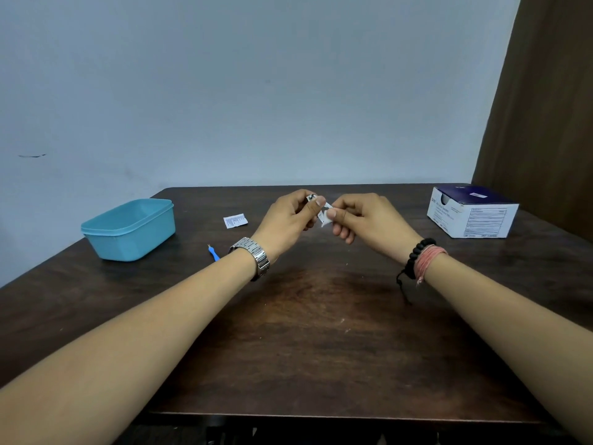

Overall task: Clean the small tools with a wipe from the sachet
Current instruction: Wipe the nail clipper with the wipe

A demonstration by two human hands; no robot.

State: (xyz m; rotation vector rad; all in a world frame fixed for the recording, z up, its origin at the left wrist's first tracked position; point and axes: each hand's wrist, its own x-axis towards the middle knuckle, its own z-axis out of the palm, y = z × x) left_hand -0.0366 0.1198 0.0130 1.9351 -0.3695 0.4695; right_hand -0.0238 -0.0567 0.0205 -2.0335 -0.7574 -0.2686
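Above the middle of the dark wooden table (321,332), both my hands hold one small white sachet (324,216). My left hand (288,216) pinches its upper left part between thumb and fingers. My right hand (362,220) pinches its right edge. The sachet is mostly hidden by my fingers, so I cannot tell whether it is torn. A second small white sachet (235,220) lies flat on the table to the left of my hands. A small blue-handled tool (213,253) lies on the table near my left wrist.
A light blue plastic tub (128,229) without a lid stands at the left of the table. A white and dark blue cardboard box (471,216) sits at the back right. A brown curtain (545,107) hangs at the right, beside the pale wall.
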